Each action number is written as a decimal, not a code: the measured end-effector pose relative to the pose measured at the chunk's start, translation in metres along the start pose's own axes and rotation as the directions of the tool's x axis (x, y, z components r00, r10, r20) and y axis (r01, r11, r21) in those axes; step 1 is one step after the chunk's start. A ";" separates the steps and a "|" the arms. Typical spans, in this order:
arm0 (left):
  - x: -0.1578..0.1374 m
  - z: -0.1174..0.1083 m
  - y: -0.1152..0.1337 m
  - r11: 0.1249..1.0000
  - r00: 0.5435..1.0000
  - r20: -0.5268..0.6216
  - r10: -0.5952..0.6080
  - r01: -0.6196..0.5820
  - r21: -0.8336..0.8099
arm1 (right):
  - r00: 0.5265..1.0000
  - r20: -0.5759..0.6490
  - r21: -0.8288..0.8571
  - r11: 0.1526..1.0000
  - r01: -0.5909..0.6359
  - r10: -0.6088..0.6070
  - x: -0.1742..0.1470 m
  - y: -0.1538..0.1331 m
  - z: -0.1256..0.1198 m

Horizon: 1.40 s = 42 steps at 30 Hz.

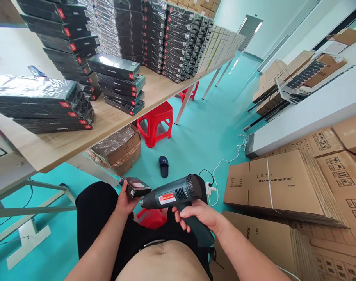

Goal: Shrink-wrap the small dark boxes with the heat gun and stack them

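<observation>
My left hand (127,200) grips a small black box (137,186), tilted, low over my lap. Around the handle of a dark green heat gun (172,194) with a red and white label, my right hand (197,215) is closed. The gun's nozzle points left and sits right at the box's near right edge; whether they touch I cannot tell. On the table at the left stand a short stack of similar black boxes (121,88) and a pile in loose, shiny film (40,103).
Tall stacks of wrapped boxes (178,39) line the wooden table (154,88). Beneath stand a red stool (156,121) and an opened carton (122,150). A slipper (164,166) lies on the floor. Flattened cartons (271,179) and a white cable (225,160) are to the right.
</observation>
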<state>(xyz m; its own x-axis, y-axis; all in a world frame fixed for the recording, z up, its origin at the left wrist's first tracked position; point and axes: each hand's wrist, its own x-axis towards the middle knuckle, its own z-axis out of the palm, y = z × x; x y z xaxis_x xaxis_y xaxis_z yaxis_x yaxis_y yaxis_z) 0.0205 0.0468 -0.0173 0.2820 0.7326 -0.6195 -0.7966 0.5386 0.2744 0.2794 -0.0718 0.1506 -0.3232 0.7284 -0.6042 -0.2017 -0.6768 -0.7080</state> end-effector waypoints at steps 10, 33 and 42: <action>0.005 -0.009 0.000 0.999 0.998 -0.063 -0.031 0.029 -0.035 | 0.994 -0.092 -0.010 0.999 0.052 -0.052 0.015 -0.002 0.014; 0.005 -0.005 0.002 0.993 0.988 -0.150 -0.040 0.023 -0.112 | 0.975 -0.176 0.047 0.988 0.146 -0.135 0.015 0.006 0.026; 0.009 -0.011 0.003 0.989 0.989 -0.145 -0.037 0.015 -0.150 | 0.963 -0.229 0.023 0.988 0.152 -0.142 0.025 0.005 0.036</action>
<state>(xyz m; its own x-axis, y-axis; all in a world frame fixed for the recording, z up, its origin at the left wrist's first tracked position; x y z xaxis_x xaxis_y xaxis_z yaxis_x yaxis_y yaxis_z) 0.0146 0.0502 -0.0306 0.2308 0.6443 -0.7291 -0.8633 0.4812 0.1519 0.2373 -0.0612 0.1452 -0.0711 0.8223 -0.5647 -0.2699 -0.5608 -0.7827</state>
